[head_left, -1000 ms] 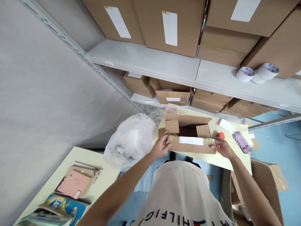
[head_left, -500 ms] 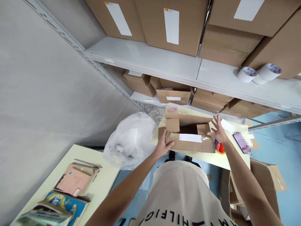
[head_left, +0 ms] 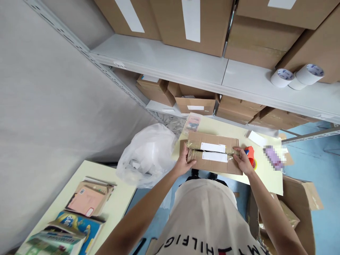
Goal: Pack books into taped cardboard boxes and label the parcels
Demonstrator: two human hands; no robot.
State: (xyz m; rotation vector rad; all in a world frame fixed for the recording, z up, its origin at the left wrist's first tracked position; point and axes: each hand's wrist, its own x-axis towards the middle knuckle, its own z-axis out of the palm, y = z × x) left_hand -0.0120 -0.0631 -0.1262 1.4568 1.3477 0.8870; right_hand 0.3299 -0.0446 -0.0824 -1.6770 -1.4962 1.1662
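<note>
A brown cardboard box [head_left: 212, 167] lies on the pale yellow table in front of me. Its two long top flaps are folded down and almost meet along a thin dark seam, with a strip of white label on each flap and pieces of clear tape at both ends. My left hand [head_left: 183, 163] grips the box's left end, thumb over the front flap. At the right end my right hand [head_left: 243, 161] holds the box, fingers by the seam. Just beyond that hand sits a red tape dispenser [head_left: 249, 153] with a yellow roll, partly hidden by the hand.
A phone [head_left: 273, 157] and white cards [head_left: 256, 138] lie on the table's right side. Left stands a bulging white plastic bag [head_left: 148, 152]. Shelves [head_left: 159, 55] with cartons and white tape rolls [head_left: 282, 78] rise ahead. An open carton [head_left: 297, 209] stands at lower right.
The box's long flaps have come down and its opening is covered. My right hand has moved from open beside the raised flap onto the box's right end. My left hand stays at the left end.
</note>
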